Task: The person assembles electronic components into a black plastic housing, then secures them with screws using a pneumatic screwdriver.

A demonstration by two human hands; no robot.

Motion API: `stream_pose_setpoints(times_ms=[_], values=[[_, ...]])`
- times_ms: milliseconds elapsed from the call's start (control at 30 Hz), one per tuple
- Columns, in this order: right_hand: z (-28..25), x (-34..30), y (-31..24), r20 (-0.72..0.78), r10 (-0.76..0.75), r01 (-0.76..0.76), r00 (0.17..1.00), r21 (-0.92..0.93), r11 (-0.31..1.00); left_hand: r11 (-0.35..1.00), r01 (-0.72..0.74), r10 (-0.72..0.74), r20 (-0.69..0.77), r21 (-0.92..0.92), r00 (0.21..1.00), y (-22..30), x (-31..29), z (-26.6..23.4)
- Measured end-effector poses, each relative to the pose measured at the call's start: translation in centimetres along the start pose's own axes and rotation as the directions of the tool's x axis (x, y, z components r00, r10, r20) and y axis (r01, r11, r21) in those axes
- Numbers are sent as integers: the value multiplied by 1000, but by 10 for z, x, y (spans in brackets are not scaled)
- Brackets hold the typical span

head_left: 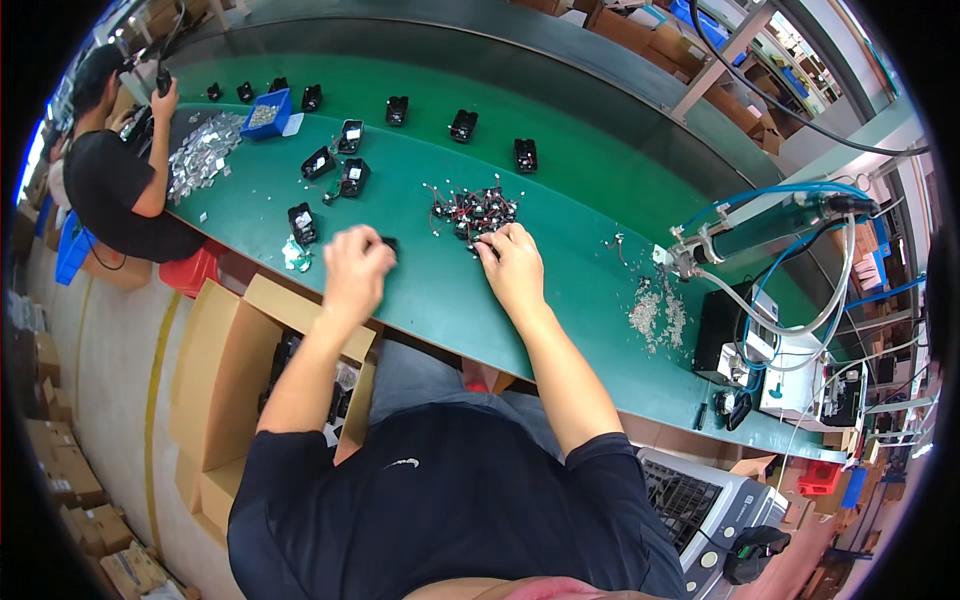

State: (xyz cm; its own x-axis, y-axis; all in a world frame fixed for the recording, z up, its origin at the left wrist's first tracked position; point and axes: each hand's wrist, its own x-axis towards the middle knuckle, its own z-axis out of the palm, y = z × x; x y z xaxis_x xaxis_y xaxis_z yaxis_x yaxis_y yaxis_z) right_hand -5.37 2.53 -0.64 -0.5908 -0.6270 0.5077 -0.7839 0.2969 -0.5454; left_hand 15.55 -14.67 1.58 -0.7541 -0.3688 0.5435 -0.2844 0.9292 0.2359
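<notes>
My left hand (354, 275) is closed over the green bench, with a small black part (389, 244) showing at its fingertips; the fingers hide the rest of it. At the near edge of a pile of small black parts with red and black wires (478, 208), the fingers of my right hand (514, 264) are pinched together. What they grip there is too small to make out. Left of my left hand stands a black housing (302, 222) beside a crumpled green and white piece (296, 254). More black housings (354, 177) sit farther back.
An open cardboard box (225, 385) stands by my left arm. To the right, small light pieces (655, 315) lie below a clamped cylinder tool (770, 225) with hoses. Far left are a blue bin (268, 115), flat silvery pieces (203, 152) and another person (115, 190).
</notes>
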Motion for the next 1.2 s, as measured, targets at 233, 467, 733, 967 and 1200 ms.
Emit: stream_pose_setpoints(times_ms=[233, 467, 733, 967, 1200], values=[[-28, -13, -10, 43, 207, -211, 977, 287, 935, 865, -236, 310, 101, -442, 946, 94, -18, 19], [-12, 4, -18, 121, 174, -186, 977, 93, 978, 830, -230, 329, 113, -508, 938, 108, -10, 17], [-4, 0, -14, 216, 189, -219, 958, 124, 968, 841, -229, 309, 87, -491, 947, 93, -25, 15], [-50, -9, -22, 222, 314, -380, 923, 411, 829, 807, -215, 302, 71, -549, 951, 98, -19, 25], [-100, -78, 10, 47, 355, -358, 934, 127, 925, 748, -226, 374, 115, -625, 920, 105, -3, 38]])
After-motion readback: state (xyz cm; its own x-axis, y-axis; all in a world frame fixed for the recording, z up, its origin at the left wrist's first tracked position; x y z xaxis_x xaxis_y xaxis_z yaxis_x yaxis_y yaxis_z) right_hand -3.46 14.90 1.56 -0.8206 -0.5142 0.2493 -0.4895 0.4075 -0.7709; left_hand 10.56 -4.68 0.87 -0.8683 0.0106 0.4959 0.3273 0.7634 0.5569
